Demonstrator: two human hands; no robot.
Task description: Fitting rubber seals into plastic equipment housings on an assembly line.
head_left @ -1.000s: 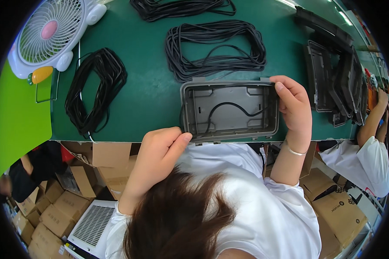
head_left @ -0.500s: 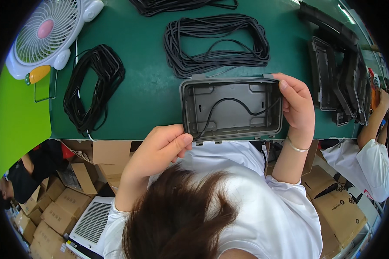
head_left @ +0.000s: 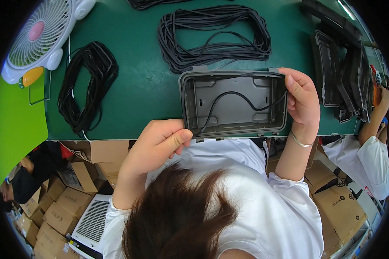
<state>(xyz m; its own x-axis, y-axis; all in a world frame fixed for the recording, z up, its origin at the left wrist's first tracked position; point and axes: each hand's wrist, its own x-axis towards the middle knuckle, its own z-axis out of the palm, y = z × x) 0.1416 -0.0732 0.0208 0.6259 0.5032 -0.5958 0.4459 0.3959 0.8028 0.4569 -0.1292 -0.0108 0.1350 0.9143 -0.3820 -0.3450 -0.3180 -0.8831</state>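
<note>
A grey plastic box (head_left: 233,117), shallow and rectangular with small latch tabs on its edge, is held with its hollow side up at the table's near edge. A thin black cord (head_left: 232,92) lies along part of its rim and bends in an S across the inside. My left hand (head_left: 160,140) is closed at the box's near left corner, thumb over the edge where the cord comes down; whether it pinches the cord too is hidden. My right hand (head_left: 301,93) grips the far right corner, thumb on the rim.
Coiled black cord bundles lie beyond the box (head_left: 214,56) and at left (head_left: 88,86) on the green table (head_left: 136,103). A white fan (head_left: 41,34) stands far left. Several dark plastic cases (head_left: 337,73) are piled at right, near another person's arm (head_left: 374,116). Cardboard boxes (head_left: 69,203) sit below.
The box and my right hand have shifted slightly right, and the hand sits a little lower on the corner. The fan and cord coils appear farther left and up in the view.
</note>
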